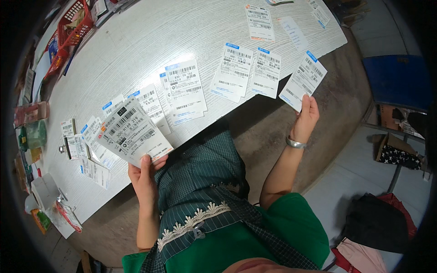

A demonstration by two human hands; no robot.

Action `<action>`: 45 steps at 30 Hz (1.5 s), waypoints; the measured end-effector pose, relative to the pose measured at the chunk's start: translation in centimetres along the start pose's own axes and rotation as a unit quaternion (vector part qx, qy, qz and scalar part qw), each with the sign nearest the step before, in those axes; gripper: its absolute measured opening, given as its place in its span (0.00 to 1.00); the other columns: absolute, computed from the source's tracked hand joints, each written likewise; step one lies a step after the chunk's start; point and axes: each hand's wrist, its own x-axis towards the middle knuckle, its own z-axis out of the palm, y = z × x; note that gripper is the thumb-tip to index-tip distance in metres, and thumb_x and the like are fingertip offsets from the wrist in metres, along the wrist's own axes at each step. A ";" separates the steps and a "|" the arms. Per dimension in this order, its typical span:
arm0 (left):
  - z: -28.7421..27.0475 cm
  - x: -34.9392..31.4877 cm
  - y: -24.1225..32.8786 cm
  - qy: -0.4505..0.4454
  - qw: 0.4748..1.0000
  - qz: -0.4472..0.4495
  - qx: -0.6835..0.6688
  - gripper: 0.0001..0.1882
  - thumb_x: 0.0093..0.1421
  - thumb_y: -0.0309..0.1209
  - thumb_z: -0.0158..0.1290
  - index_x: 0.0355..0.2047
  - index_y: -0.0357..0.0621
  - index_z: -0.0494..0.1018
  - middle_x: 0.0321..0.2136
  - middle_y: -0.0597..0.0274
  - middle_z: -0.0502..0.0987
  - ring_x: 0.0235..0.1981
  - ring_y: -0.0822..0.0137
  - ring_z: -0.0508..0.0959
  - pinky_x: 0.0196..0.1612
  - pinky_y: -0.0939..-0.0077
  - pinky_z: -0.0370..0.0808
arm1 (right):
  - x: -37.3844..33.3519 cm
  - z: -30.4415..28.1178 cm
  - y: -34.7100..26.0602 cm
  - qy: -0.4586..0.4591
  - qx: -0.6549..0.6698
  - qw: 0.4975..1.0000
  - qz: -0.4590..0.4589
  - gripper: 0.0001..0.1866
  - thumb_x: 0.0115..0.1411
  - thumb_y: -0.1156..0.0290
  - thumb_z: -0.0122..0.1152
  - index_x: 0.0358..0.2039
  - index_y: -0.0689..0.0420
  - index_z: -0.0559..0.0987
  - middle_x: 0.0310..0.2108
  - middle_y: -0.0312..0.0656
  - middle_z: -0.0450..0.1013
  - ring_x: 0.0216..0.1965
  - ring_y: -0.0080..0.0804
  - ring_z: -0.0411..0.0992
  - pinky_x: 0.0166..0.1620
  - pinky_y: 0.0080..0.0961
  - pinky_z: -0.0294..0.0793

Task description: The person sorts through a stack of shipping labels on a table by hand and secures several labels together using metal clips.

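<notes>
In my left hand (148, 173) is a white shipping label (136, 132) with an orange mark, pinched at its bottom edge between thumb and fingers. Whether more labels lie behind it cannot be seen. My right hand (307, 119) grips a blue-topped shipping label (304, 81) by its lower corner, over the table's front edge. Between the hands, blue-topped labels lie in small overlapping piles: a left-centre pile (185, 91), a middle pile (231, 73) and a right pile (266, 73). Beneath and beside the left label, further labels (152, 107) are partly covered.
The white wood-grain table (123, 50) curves ahead of me. Red plastic baskets (77, 29) stand at its far left. A clip (62, 149) and paper slips lie left. More labels (259, 22) lie at the far right. Dark clothes (375, 223) are piled at lower right.
</notes>
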 end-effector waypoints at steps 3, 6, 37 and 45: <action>-0.1 -0.2 0.2 0.005 1.000 0.002 0.007 0.17 0.62 0.30 0.44 0.47 0.29 0.59 0.38 0.45 0.73 0.32 0.58 0.79 0.33 0.75 0.79 | 0.1 0.3 0.2 -0.011 0.007 1.000 0.004 0.09 0.62 0.68 0.51 0.26 0.56 0.73 0.20 0.24 0.65 0.19 0.08 0.53 0.22 0.10 0.48; -0.8 -0.1 0.1 0.005 1.000 -0.006 -0.010 0.21 0.61 0.31 0.47 0.50 0.33 0.57 0.40 0.48 0.73 0.32 0.61 0.79 0.32 0.77 0.78 | 0.0 0.7 0.4 -0.041 0.016 0.999 -0.007 0.07 0.61 0.70 0.51 0.31 0.59 0.75 0.24 0.27 0.70 0.18 0.07 0.56 0.20 0.09 0.51; -3.5 1.2 0.0 -0.016 0.994 -0.007 -0.111 0.18 0.56 0.23 0.51 0.46 0.30 0.62 0.41 0.50 0.74 0.37 0.67 0.77 0.36 0.79 0.79 | -15.7 19.4 -4.8 -0.519 -0.122 0.846 -0.009 0.06 0.52 0.75 0.62 0.24 0.62 0.73 0.18 0.32 0.70 0.20 0.13 0.65 0.25 0.11 0.65; -3.5 0.8 -0.5 -0.031 0.987 -0.010 -0.156 0.17 0.62 0.29 0.44 0.48 0.30 0.62 0.42 0.51 0.73 0.40 0.66 0.76 0.40 0.75 0.78 | -16.6 19.1 -3.9 -0.499 -0.137 0.856 -0.008 0.09 0.50 0.75 0.65 0.21 0.62 0.72 0.16 0.32 0.69 0.19 0.13 0.63 0.24 0.11 0.65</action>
